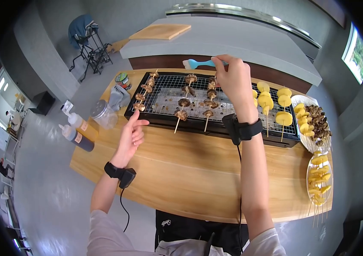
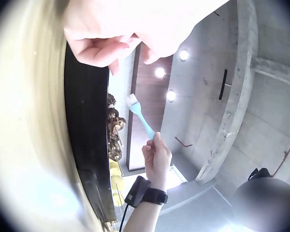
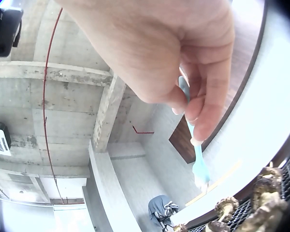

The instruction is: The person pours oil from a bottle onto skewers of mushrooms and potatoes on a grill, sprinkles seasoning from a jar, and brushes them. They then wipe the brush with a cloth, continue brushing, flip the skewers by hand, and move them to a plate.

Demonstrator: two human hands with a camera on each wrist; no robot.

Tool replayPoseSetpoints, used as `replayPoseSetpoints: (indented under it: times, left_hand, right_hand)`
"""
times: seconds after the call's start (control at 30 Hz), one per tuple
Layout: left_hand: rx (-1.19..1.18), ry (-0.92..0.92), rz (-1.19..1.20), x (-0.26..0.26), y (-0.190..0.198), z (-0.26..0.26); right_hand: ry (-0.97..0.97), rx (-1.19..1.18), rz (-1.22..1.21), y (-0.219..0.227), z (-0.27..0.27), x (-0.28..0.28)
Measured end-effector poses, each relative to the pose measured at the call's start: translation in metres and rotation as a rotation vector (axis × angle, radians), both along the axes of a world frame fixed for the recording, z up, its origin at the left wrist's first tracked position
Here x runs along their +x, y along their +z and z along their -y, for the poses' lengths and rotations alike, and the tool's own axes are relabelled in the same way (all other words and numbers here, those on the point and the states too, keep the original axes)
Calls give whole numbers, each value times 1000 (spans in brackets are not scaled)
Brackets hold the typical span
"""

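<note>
My right hand (image 1: pixel 235 81) pinches the handle of a light blue basting brush (image 1: pixel 200 63) above the far side of a black grill (image 1: pixel 164 118). The brush's pale bristles point left, over the row of mushroom skewers, and the right wrist view shows the fingertips on the handle. My left hand (image 1: pixel 130 138) is at the grill's front left corner, fingers loosely bent, thumb and fingertips apart in the left wrist view. One fingertip is right at the near end of the leftmost mushroom skewer (image 1: pixel 146 88). Two more mushroom skewers lie on the grate, with yellow slice skewers (image 1: pixel 265 101) at the right.
Left of the grill stand two squeeze bottles (image 1: pixel 82 124), a clear lidded jar (image 1: pixel 104 114), a grey cloth (image 1: pixel 119 97) and a small can (image 1: pixel 122 80). Plates (image 1: pixel 296 100) of mushroom and yellow skewers sit at the wooden table's right end. A grey counter (image 1: pixel 232 45) stands behind.
</note>
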State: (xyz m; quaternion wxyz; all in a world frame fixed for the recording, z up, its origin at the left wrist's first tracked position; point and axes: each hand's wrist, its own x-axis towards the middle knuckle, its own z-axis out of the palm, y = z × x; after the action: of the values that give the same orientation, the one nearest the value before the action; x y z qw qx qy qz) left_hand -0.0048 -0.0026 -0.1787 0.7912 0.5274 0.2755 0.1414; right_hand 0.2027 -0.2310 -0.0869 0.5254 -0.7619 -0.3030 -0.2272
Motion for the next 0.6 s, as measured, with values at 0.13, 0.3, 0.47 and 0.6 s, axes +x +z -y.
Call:
replayPoseSetpoints:
  times: [0.13, 0.3, 0.47, 0.6]
  left_hand:
    - [11, -304, -177, -3, 0, 8]
    - [98, -707, -117, -4, 2, 32]
    - [-39, -695, 21, 14, 15, 57]
    - [-216, -805, 56, 32, -11, 49]
  right_hand:
    - [-17, -18, -8, 0, 0, 0]
    - [14, -34, 32, -7, 0, 6]
    - [17, -37, 19, -8, -1, 11]
    - [-5, -50, 48, -4, 0, 7]
